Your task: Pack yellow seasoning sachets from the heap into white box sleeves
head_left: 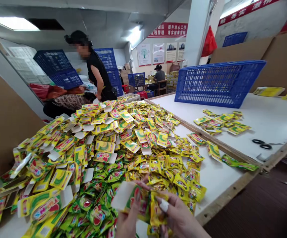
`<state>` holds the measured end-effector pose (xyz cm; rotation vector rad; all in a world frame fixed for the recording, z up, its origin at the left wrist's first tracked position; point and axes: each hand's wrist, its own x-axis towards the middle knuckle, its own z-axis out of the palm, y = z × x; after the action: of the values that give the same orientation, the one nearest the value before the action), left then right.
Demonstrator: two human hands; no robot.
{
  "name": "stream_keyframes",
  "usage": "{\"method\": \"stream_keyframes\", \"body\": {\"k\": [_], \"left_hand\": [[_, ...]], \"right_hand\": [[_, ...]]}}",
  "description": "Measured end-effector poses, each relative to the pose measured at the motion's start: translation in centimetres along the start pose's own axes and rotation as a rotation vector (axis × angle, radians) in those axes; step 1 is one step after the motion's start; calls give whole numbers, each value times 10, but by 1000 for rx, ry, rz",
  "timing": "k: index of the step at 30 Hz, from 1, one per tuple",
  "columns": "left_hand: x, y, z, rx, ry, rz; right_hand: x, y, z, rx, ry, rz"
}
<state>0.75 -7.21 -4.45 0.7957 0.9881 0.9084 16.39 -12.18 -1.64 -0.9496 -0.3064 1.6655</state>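
Observation:
Low in the head view, my left hand [127, 222] is closed round a small candy box [139, 201] with its white end flap standing out to the left. My right hand [179, 213], with a white wrap on one finger, pinches a yellow candy packet [155, 206] against the box's right end. Whether the packet is partly inside is hard to tell. Just beyond my hands lie loose yellow packets [180, 180]. Green watermelon-print packets [96, 211] are heaped to the left. Behind them rises a large pile of yellow-green boxes [106, 147], many with flaps open.
A wooden strip [203, 134] divides the white table. Across it stand a blue crate [215, 84], loose flat boxes [237, 127] and black-handled scissors [264, 145]. Cardboard [6, 129] walls the left side. One person [101, 72] stands behind the pile; another [159, 76] sits far back.

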Motion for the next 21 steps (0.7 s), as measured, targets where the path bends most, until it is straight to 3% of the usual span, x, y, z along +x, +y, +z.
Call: {"method": "stream_keyframes", "body": {"k": [2, 5, 8, 10, 12, 16, 19, 21], "left_hand": [[-10, 4, 9, -52, 88, -74], [-19, 18, 17, 66, -29, -123], [-23, 29, 24, 190, -203, -146], [-24, 34, 25, 259, -323, -109], [-22, 37, 22, 315, -439, -98], [-15, 31, 13, 432, -675, -85], [-11, 23, 8, 461, -758, -25], [-8, 20, 6, 425, -791, -10]], "right_hand": [[-4, -17, -2, -95, 127, -129], [-8, -45, 5, -288, 176, -384], [-7, -57, 21, -609, -10, -657], [-7, -59, 31, -862, -185, -734], [-10, -60, 40, -1111, -329, -679], [-23, -70, 50, -1513, -512, -433], [-31, -75, 49, -1557, -540, -334], [-33, -73, 42, -1458, -458, -381]]}}
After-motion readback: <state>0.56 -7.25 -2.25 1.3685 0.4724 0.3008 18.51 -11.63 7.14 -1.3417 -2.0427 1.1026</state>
